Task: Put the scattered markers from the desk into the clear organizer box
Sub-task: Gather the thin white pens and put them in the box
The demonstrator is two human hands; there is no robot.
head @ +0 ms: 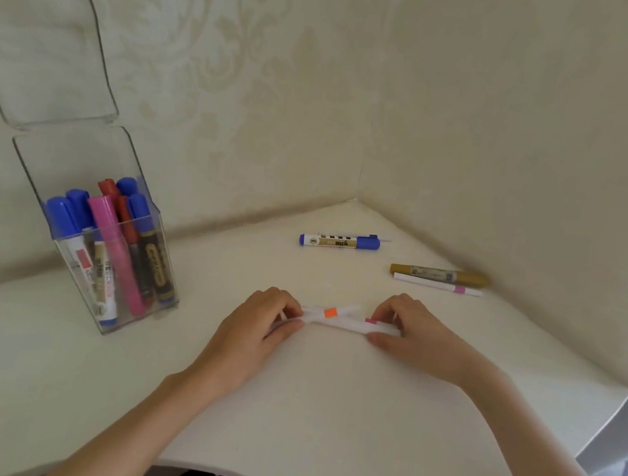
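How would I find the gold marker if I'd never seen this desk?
Look at the back right corner of the desk, by the wall. The gold marker lies there, just behind a thin white pen. It is thicker and gold all over.

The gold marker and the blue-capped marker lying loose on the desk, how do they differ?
The gold marker is gold along its whole length; the blue-capped marker has a white barrel with blue ends. The gold one lies by the right wall beside a thin white pen; the blue-capped one lies alone, farther left. Both lie flat, untouched.
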